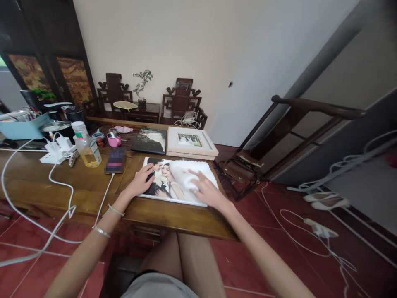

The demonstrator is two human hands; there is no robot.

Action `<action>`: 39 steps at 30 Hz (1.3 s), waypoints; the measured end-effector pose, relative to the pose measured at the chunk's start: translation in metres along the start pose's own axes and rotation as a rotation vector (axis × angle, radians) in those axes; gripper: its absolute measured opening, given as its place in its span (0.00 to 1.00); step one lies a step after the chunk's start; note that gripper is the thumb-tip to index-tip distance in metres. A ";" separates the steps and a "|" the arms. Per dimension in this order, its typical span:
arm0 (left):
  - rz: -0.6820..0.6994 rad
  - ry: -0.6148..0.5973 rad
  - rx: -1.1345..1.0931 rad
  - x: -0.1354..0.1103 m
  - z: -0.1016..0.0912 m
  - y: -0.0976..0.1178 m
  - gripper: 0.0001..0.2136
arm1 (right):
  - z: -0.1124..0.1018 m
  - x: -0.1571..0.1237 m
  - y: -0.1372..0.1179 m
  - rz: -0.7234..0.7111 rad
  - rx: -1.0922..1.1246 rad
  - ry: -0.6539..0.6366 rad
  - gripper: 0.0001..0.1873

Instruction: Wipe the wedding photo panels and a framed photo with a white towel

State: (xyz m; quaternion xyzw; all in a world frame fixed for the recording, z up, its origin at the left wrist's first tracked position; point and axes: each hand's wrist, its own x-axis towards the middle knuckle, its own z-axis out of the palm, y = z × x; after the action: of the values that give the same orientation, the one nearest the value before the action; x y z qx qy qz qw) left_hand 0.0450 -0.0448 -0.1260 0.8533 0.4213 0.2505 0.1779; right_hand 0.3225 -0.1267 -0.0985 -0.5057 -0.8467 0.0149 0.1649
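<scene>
A photo album with a printed portrait of a couple lies flat on the wooden table in front of me. My left hand rests on its left side, fingers stretched out and holding nothing. Over the pale right half, my right hand presses a white wad, which looks like a tissue or soft cloth, against the surface. Its fingers partly cover the wad. Just behind the album are a dark album and a white framed box with a small photo.
A phone on a charging cable lies left of the album. Beyond it stand a bottle of yellow liquid, a pink cup and a white power strip. A chair with a brown bag is at the right.
</scene>
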 end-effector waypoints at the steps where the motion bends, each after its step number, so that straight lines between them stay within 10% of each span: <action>1: -0.006 0.000 -0.005 0.000 0.000 0.000 0.22 | 0.003 0.016 0.010 0.027 -0.009 0.001 0.13; 6: -0.025 0.039 -0.040 0.000 0.003 -0.001 0.21 | 0.008 0.045 0.018 0.106 -0.061 -0.007 0.15; 17: 0.025 0.057 0.001 0.004 0.009 -0.008 0.20 | 0.001 -0.071 -0.058 -0.109 0.027 -0.001 0.11; 28: 0.009 0.040 -0.051 0.002 0.002 -0.004 0.21 | 0.009 0.064 0.000 0.091 -0.118 -0.029 0.21; 39: -0.036 0.045 -0.109 0.003 0.005 -0.006 0.21 | -0.007 -0.034 -0.085 -0.112 0.011 -0.138 0.16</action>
State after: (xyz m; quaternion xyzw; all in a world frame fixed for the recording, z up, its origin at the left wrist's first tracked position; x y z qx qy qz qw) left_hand 0.0457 -0.0388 -0.1321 0.8288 0.4261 0.2889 0.2192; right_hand 0.2670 -0.1982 -0.0850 -0.4546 -0.8828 0.0449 0.1096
